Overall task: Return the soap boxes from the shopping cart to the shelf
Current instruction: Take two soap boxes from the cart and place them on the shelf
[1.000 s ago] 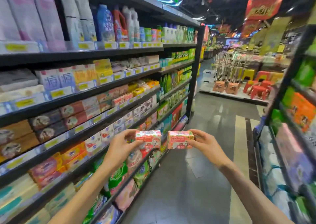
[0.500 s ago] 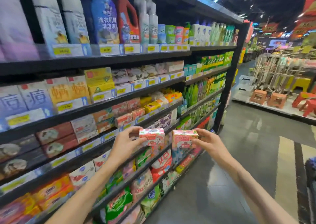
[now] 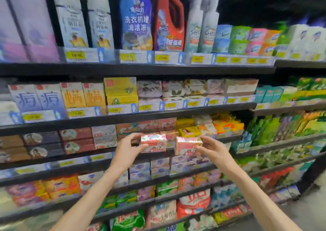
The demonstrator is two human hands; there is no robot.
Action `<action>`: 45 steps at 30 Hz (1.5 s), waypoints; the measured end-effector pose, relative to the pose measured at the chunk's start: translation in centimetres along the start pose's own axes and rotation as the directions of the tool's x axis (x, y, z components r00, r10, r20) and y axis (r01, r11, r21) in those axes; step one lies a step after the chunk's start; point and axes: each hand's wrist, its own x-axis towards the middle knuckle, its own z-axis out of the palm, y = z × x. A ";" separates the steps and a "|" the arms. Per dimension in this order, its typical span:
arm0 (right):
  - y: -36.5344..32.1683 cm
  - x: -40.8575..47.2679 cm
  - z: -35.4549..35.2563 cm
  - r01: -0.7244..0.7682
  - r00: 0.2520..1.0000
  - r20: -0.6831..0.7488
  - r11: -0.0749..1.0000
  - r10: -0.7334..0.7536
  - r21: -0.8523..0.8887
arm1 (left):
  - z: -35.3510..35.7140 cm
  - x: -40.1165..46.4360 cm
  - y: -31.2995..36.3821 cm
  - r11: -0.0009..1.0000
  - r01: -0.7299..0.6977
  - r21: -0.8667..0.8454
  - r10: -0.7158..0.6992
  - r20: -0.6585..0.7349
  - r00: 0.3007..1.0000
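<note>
I hold two small pink-and-white soap boxes side by side in front of the shelf. My left hand [image 3: 127, 148] grips the left soap box [image 3: 153, 142] by its left end. My right hand [image 3: 212, 148] grips the right soap box [image 3: 188, 145] by its right end. Both boxes hover just before the third shelf board [image 3: 105, 152], below a row of similar pink soap boxes [image 3: 157, 125]. The shopping cart is out of view.
The shelving fills the view. Detergent bottles [image 3: 135, 19] stand on the top shelf, boxed soaps [image 3: 120, 89] on the second, and soap packs and bags [image 3: 192, 206] on the lower shelves. Green packs [image 3: 275, 128] fill the bay to the right. Floor shows at the bottom right.
My view has turned left from the aisle to face the shelf. Both hands, still holding their boxes, have come closer to the third shelf.
</note>
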 end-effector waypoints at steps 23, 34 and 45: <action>1.5 11.1 2.7 0.061 0.997 0.057 0.997 -0.059 -0.038 | 4.0 7.2 -3.7 0.957 0.127 0.261 -0.031 -0.344 0.939; 0.6 13.0 3.7 -0.003 1.000 0.021 0.999 0.004 -0.044 | 5.3 7.2 -3.0 0.920 0.099 0.379 0.051 -0.366 0.929; 2.1 15.3 5.3 -0.091 0.996 -0.028 0.978 0.088 -0.187 | 6.0 6.8 -4.8 0.925 0.033 0.380 0.120 -0.372 0.921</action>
